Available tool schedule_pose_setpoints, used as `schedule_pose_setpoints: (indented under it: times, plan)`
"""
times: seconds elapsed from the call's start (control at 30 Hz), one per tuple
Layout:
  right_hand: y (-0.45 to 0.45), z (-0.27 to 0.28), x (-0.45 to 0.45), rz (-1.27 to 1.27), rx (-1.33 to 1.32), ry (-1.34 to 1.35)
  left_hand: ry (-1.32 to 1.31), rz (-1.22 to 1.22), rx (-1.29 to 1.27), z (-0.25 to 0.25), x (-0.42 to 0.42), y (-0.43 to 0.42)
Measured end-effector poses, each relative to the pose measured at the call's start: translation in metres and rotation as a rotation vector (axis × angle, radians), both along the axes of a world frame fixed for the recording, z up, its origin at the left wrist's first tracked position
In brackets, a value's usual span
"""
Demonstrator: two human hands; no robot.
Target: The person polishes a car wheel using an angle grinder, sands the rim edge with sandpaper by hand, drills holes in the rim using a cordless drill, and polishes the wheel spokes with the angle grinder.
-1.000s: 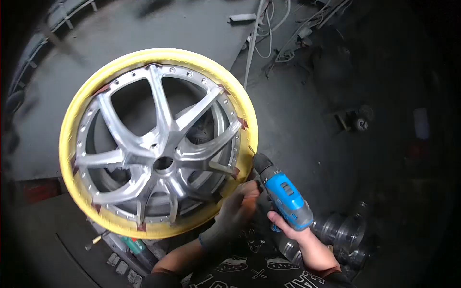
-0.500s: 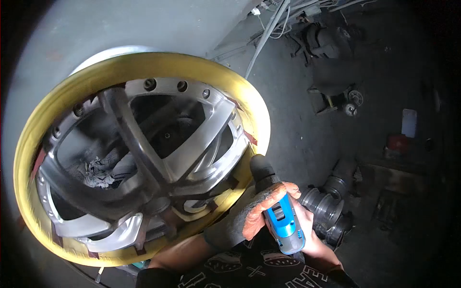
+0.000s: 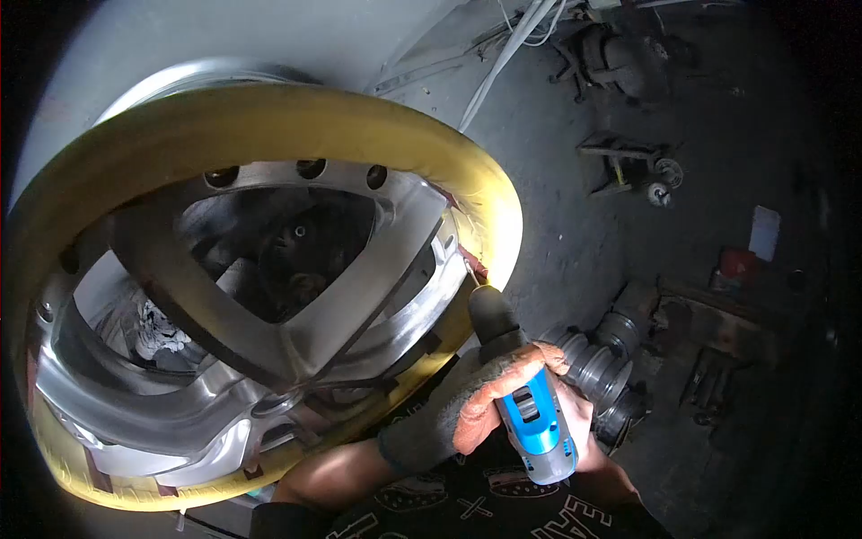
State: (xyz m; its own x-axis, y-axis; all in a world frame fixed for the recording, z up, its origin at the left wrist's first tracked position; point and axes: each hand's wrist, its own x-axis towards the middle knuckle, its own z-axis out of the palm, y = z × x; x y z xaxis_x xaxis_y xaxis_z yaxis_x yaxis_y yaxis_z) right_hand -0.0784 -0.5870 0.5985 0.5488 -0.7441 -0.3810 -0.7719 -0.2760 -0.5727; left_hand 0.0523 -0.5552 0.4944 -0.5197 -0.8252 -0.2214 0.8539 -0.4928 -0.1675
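Observation:
A silver spoked wheel rim (image 3: 350, 296) fills the left, its outer edge wrapped in yellow tape (image 3: 269, 126). Dark red patches sit between the tape and the spoke ends. My right hand (image 3: 576, 415), bare, is wrapped round a blue and grey cordless drill (image 3: 539, 422). My left hand (image 3: 485, 395), in a grey and orange glove, grips the drill's front from the left side. The thin bit in the chuck points at the rim's right edge, beside a red patch (image 3: 472, 261). Whether the tip touches the metal I cannot tell.
Shiny round metal parts (image 3: 600, 368) lie on the floor at the lower right. Pale cables (image 3: 507, 63) run down at the top. Farther right are a small metal stand (image 3: 620, 153), a red object (image 3: 736, 267) and a pale rectangular one (image 3: 764, 233).
My left hand has moved from beside the rim onto the drill's front. The view is closer to the rim, which looks larger and more tilted. The bit now meets the picture of its right edge.

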Motion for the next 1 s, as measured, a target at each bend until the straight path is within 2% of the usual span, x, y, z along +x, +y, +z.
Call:
schedule_pose_setpoints:
  times: [0.07, 0.17, 0.23, 0.3, 0.37, 0.47, 0.53, 0.67, 0.73, 0.9, 0.97, 1.0]
  plan:
    - [-0.003, 0.0, -0.001, 0.027, 0.017, 0.033, 0.117, 0.073, -0.069, 0.0, 0.007, -0.011]
    - [0.001, -0.006, -0.009, -0.027, 0.049, 0.005, 0.071, 0.04, -0.01, 0.004, 0.009, -0.016]
    - [0.013, -0.018, -0.015, -0.033, -0.133, 0.018, 0.02, 0.068, -0.025, 0.007, 0.008, -0.017]
    - [0.028, -0.019, -0.035, -0.298, 0.191, -0.005, -0.031, 0.095, -0.04, 0.007, 0.005, -0.017]
    - [0.039, -0.02, -0.05, -0.568, 0.478, 0.029, 0.058, 0.116, -0.02, 0.003, -0.001, -0.013]
    - [0.039, -0.019, -0.051, -0.869, 0.61, 0.077, 0.133, 0.1, 0.021, 0.0, -0.004, -0.011]
    - [0.037, -0.018, -0.052, -0.79, 0.575, 0.081, 0.144, 0.114, 0.034, 0.0, -0.007, -0.01]
    - [0.029, -0.012, -0.04, -0.314, 0.273, 0.031, 0.146, 0.095, 0.083, 0.003, -0.005, -0.009]
    - [0.024, -0.01, -0.033, -0.177, 0.175, 0.033, 0.125, 0.091, 0.102, -0.001, -0.01, -0.004]
    - [0.018, -0.009, -0.031, -0.058, 0.097, 0.065, 0.174, 0.055, 0.084, 0.001, -0.004, -0.01]
    - [0.012, -0.008, -0.022, -0.113, 0.129, 0.04, 0.21, 0.174, 0.129, -0.001, -0.012, -0.006]
    - [0.008, -0.01, -0.02, -0.039, 0.043, 0.008, 0.213, 0.175, 0.128, -0.001, -0.012, -0.007]
